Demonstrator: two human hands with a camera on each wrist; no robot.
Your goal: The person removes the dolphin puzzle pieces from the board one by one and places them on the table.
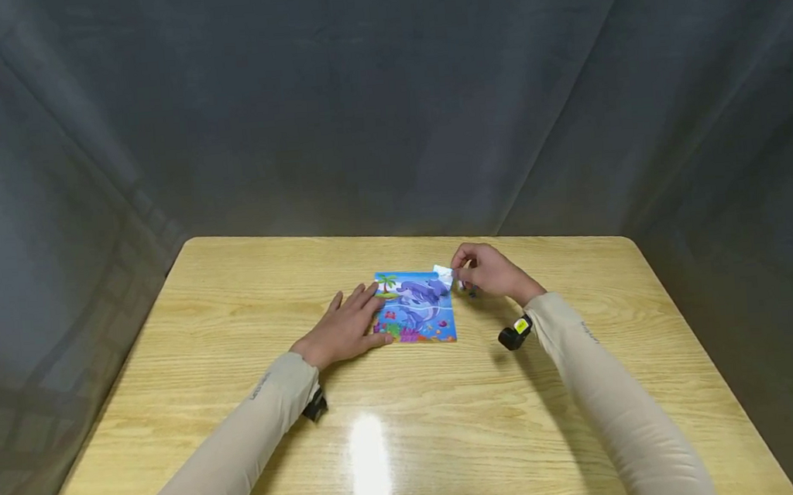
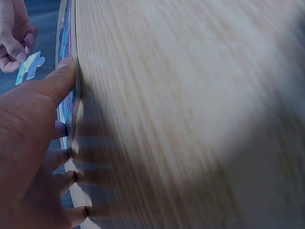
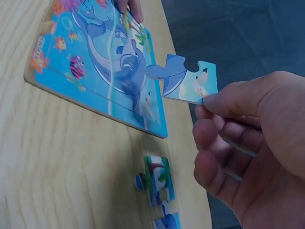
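Observation:
A square dolphin picture board [image 1: 416, 320] with a palm tree and sea creatures lies flat on the table. My left hand [image 1: 347, 331] rests on the board's left side with fingers spread and fairly straight; the left wrist view shows the thumb [image 2: 64, 78] at its edge. Between thumb and fingers, my right hand [image 1: 492, 272] pinches a jigsaw piece [image 3: 178, 81] by one corner, raised above the board's far right corner. Blue, white and dolphin-purple areas mark that piece. Below the right hand, two loose jigsaw pieces [image 3: 158, 179] lie on the table beside the board.
The light wood table [image 1: 438, 423] has rounded far corners, and its far edge runs just behind the board. Dark grey curtains [image 1: 358, 111] enclose the back and sides. A bright light reflection falls on the tabletop near the front.

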